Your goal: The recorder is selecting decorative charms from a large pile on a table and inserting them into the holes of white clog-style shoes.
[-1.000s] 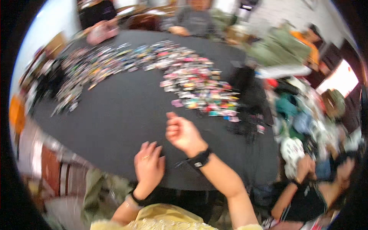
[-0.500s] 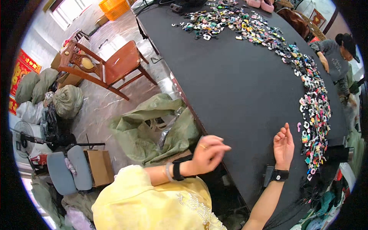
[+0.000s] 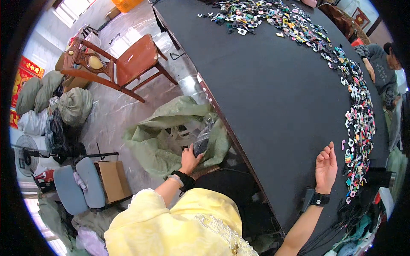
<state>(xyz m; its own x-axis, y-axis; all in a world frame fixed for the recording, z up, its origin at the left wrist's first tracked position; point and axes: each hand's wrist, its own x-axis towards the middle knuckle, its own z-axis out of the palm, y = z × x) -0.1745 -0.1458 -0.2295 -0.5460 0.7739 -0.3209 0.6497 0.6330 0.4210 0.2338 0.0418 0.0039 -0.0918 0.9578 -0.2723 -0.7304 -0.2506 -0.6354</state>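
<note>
Left hand (image 3: 190, 161) at green sack (image 3: 149, 145)

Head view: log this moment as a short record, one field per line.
left hand: at the mouth of the green sack, beside clear plastic; grip unclear
right hand: on or just above the black table, fingers loosely curled, nothing visible in it
small multicoloured pieces: curved band along the table's far side
wooden chair: on the floor, beyond the sack
other person: across the table, in grey
</note>
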